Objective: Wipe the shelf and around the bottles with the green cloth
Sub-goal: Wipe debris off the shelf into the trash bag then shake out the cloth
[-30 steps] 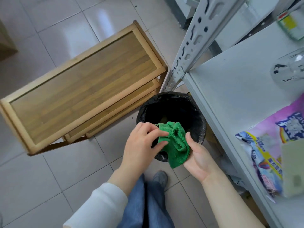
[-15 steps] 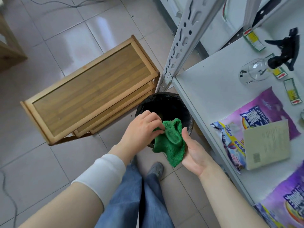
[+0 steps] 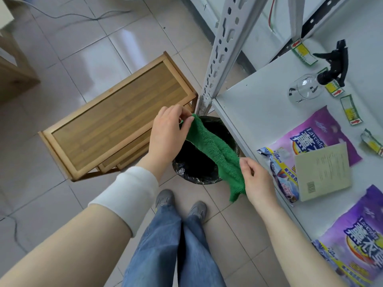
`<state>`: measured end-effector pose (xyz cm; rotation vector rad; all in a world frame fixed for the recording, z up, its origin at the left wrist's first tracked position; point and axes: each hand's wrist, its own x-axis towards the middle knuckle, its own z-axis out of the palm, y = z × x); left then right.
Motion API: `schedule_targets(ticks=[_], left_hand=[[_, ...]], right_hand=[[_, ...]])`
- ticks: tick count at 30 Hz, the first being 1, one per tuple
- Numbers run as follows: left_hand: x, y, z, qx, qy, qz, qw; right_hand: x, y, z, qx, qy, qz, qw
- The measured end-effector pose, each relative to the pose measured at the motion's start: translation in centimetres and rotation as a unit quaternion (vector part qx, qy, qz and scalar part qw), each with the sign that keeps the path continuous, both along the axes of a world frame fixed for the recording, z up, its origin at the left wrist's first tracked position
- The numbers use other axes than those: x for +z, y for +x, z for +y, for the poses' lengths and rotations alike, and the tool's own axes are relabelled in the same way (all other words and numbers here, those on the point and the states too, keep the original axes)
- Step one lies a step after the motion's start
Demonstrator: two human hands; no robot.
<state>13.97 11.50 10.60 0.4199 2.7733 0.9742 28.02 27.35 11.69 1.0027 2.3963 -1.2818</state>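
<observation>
At the centre of the frame the green cloth (image 3: 215, 154) is now pulled out into a long band between the two hands, where a moment ago it sat bunched in a ball between them. The left hand (image 3: 167, 135) pinches the upper end between thumb and fingertips, its other fingers curled in; the right hand (image 3: 257, 183) pinches the lower end the same way, and a short tail hangs below it. The cloth stretches over the mouth of the black-lined bin (image 3: 199, 172) on the floor, apart from the liner as far as can be seen.

The view has also swung right, so more of the white shelf (image 3: 248, 112) shows along the right side: a clear spray bottle (image 3: 310, 85) with a black trigger at upper right, two purple detergent bags (image 3: 323, 137) lower down, and a paper booklet (image 3: 323, 170) lying on one bag.

Judging from this, the cloth is being opened or shaken out over the bin, and wiping on the shelf has yet to resume; the cloth touches no part of the shelf
</observation>
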Motion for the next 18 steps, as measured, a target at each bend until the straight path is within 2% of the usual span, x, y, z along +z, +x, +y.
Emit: schedule_targets(ticks=[7,11,14,18], left_hand=[[1.1,0.1,-0.9,0.058,0.012,-0.036,0.998],[1.0,1.6,-1.9,0.064,0.004,-0.102,0.993],[1.8,4.4,-2.5,0.035,0.062,-0.148,0.986],[3.1,7.7,-2.9,0.021,0.130,-0.160,0.978]], right_hand=[[3.2,-1.5,-1.4,0.007,0.003,0.067,0.998],[4.4,-2.7,-2.8,0.010,-0.018,0.084,0.996],[5.4,-3.3,-3.8,0.009,-0.036,0.092,0.995],[7.5,-3.1,-4.6,-0.014,-0.083,0.100,0.991]])
